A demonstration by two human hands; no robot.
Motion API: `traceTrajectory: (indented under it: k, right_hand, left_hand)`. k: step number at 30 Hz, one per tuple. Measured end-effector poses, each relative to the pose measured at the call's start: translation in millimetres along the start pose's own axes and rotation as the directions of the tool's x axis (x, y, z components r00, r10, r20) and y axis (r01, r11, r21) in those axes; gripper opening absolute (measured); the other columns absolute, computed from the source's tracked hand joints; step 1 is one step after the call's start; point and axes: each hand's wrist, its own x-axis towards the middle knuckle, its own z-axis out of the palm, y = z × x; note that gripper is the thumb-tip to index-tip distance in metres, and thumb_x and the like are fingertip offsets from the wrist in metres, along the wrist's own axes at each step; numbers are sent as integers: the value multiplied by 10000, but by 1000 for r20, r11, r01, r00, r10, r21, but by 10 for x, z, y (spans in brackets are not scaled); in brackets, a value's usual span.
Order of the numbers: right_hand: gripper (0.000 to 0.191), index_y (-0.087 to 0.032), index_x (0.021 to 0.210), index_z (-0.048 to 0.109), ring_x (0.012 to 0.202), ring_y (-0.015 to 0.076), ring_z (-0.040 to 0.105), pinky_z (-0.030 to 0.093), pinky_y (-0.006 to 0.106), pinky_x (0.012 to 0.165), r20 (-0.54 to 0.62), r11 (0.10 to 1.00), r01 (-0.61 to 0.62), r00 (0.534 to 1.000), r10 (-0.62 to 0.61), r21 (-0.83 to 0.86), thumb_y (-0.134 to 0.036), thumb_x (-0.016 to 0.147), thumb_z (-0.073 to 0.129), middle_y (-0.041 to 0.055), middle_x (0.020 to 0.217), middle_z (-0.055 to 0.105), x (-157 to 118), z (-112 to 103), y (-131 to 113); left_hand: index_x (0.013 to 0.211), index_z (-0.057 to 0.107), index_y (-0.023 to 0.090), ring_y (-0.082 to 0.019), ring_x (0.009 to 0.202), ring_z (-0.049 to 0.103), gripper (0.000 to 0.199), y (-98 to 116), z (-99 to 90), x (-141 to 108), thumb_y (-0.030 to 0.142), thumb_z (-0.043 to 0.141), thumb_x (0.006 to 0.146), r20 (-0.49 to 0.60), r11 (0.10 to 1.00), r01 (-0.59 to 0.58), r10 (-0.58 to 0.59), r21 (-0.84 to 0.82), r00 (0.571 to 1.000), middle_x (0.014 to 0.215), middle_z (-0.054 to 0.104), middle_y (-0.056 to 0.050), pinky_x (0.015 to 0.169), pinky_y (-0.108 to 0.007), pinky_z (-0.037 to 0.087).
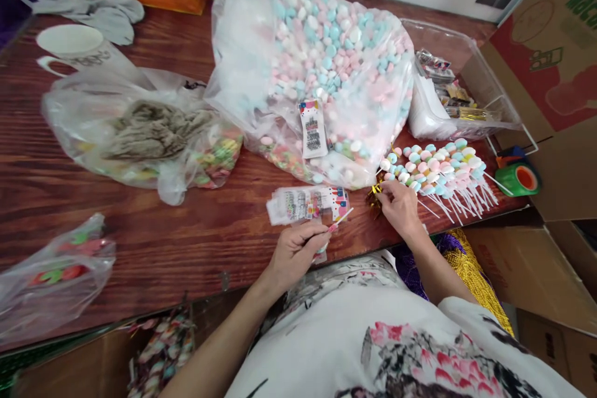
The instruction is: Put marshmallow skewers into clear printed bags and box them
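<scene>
Just nr table edge [357,251], L hand [298,250] round lolly [342,219], R hand [400,207] at gold ties [372,197], grip unclear

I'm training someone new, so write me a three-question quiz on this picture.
1. True or false: the left hand is empty.
2. Which is nearest the right hand?
A) the mug
B) the gold ties
C) the orange tray
3. Fill the gap: the big bag holds pink, white and ____ pieces.

Key:
1. False; a white stick juts from its grip.
2. B; the ties are at its fingertips.
3. blue
</scene>
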Motion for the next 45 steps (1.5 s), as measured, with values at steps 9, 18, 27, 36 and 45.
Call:
traceTrajectory:
  k: [9,18,27,36,45]
  right_hand:
    - [98,-185,746,666,666,147,571,437,270,641,102,886,-168,985,137,433,-248,797,610,7,714,660,-52,-262,156]
    - [108,-197,783,668,722,153,557,451,286,688,108,859,-90,993,41,504,-251,825,583,11,762,629,-18,-282,57]
    - [317,-185,1081,705,553,100,453,406,248,569,396,819,-208,918,-26,535,-230,796,573,-53,598,503,2,-589,5]
    - [204,-272,1025,730,788,164,628,521,307,696,117,713,148,944,-308,685,-231,888,586,47,888,684,-196,-344,-771]
    - [319,-257,1071,720,661,130,615,495,262,632,174,702,196,891,-419,685,-109,876,514,11,769,689,-264,114,-907]
  left_hand:
    - [833,773,165,-146,691,577,197,-91,17,14,318,667,771,-74,982,153,-162,-113,984,746,695,-36,658,-263,492]
    - [808,772,170,-142,665,574,199,-43,87,41,337,680,752,-110,978,160,-175,-133,978,710,680,-27,641,-264,487]
    - [814,768,172,-148,674,567,205,-20,72,41,335,656,760,-110,985,142,-153,-96,982,710,683,-26,662,-273,481]
    - [718,737,152,-116,625,532,201,177,266,234,308,618,760,-42,957,124,-140,-263,989,640,623,-2,626,-238,450]
    - [863,752,136,-144,713,593,202,38,31,14,273,665,741,-59,937,139,-167,-320,984,770,693,-34,729,-276,491]
